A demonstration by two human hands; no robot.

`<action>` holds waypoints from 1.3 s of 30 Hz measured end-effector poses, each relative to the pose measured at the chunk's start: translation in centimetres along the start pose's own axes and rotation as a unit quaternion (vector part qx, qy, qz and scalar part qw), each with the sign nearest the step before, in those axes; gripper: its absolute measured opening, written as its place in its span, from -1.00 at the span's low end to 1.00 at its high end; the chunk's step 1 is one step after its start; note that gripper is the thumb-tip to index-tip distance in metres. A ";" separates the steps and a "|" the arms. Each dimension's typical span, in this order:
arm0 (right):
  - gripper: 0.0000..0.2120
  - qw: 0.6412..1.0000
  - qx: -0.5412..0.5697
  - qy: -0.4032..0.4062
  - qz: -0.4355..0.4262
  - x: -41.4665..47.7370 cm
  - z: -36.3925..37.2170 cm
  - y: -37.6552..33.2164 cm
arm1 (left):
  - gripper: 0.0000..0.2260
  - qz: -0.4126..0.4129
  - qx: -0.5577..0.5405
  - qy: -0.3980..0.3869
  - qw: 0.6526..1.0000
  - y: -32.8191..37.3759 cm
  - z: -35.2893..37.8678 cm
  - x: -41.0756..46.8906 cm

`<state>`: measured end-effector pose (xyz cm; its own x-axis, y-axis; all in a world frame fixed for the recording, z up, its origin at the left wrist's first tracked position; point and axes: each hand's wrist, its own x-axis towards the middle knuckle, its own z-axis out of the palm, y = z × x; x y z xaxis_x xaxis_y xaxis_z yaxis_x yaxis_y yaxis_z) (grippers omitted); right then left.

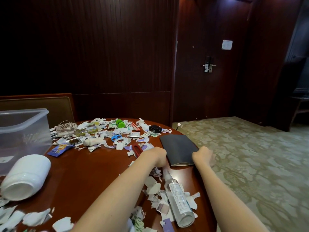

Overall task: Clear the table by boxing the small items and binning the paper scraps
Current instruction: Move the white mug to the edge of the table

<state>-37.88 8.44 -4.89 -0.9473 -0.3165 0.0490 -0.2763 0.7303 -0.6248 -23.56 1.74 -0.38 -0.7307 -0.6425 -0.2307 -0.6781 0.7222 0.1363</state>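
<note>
Everywhere ragged paper scraps (154, 188), glossy table (93, 173)

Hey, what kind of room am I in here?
Most likely a hotel room: the dark wooden door has an electronic lock and a posted notice, and patterned carpet covers the floor.

No text can be read with certainty. Fine print is seen on the white label (175, 192) of the clear bottle (184, 214) at lower centre, but it is too small to be made out. A pale notice (227, 45) is fixed to the door (200, 30) at upper right, its wording blurred. Printing on the blue packet (58, 149) at the left and on the paper scraps (153, 189) is likewise illegible.
</note>
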 end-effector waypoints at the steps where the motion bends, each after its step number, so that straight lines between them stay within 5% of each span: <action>1: -0.70 1.000 -0.021 0.002 0.001 -0.1 -0.1 0.0 | -0.63 0.002 -0.001 0.010 1.000 0.0 -0.1 0.0; 10: -0.70 0.997 -0.040 0.036 -0.049 -0.6 -1.9 -1.4 | -0.50 0.035 -0.055 0.107 0.992 -0.6 -1.9 -0.6; 17: -0.67 0.981 -0.091 0.066 -0.158 -2.7 -3.6 -5.1 | -0.67 0.016 -0.105 0.203 0.973 -2.7 -4.0 -2.5; 25: -0.77 0.943 0.018 -0.208 -0.258 -7.1 -3.4 -11.5 | -0.84 -0.025 -0.166 0.189 0.968 -8.2 -6.4 -6.7; 39: -0.85 0.862 0.092 -0.423 -0.266 -18.9 1.6 -20.9 | -0.81 -0.182 -0.258 0.184 0.931 -21.9 -7.3 -15.2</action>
<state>-13.92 -1.79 5.99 -0.2171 -0.9611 -0.1710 -0.5309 0.2633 -0.8055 1.82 -6.20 7.19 -0.3587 -0.9333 -0.0183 -0.7638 0.2822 0.5805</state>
